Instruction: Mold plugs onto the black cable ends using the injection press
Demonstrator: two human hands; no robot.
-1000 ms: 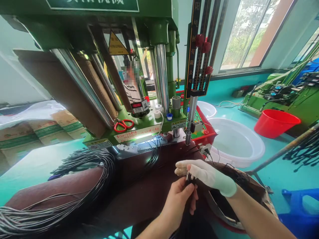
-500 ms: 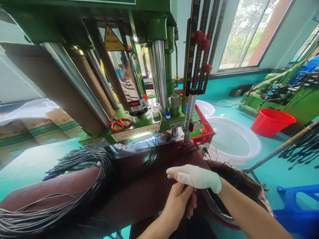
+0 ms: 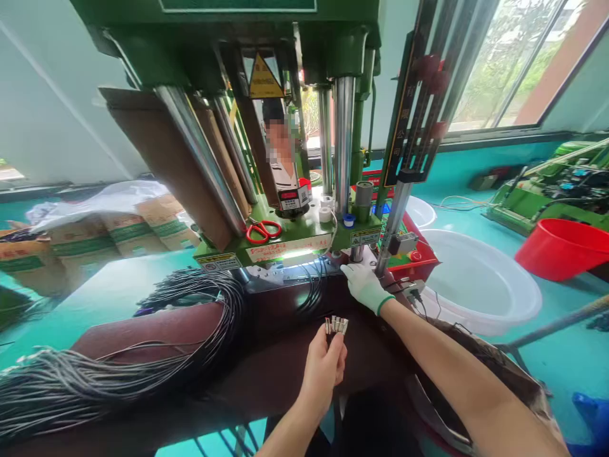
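Observation:
My bare left hand (image 3: pixel 324 363) is closed around a small bunch of metal cable connectors (image 3: pixel 337 325), their silvery ends pointing up and away from me. My right hand (image 3: pixel 367 287), in a white glove with a green cuff, reaches to the right end of the metal mould plate (image 3: pixel 285 277) at the green press (image 3: pixel 328 238). Its fingers stretch out to the left; whether they touch the plate I cannot tell. Several black cables (image 3: pixel 311 292) hang over the plate's front edge. A large coil of black cables (image 3: pixel 223 317) lies on the brown surface (image 3: pixel 280 355) to the left.
Red-handled scissors (image 3: pixel 263 232) and a blue-rimmed spool (image 3: pixel 349 220) sit on the press bed. A steel post (image 3: pixel 394 228) stands right of my gloved hand. White tubs (image 3: pixel 476 276) and a red bucket (image 3: pixel 564 249) are at the right. Behind the press is another person (image 3: pixel 283 158).
My hands have come apart. The gloved right hand has moved forward to the press, while the connectors now show in my left hand. The view has swung left.

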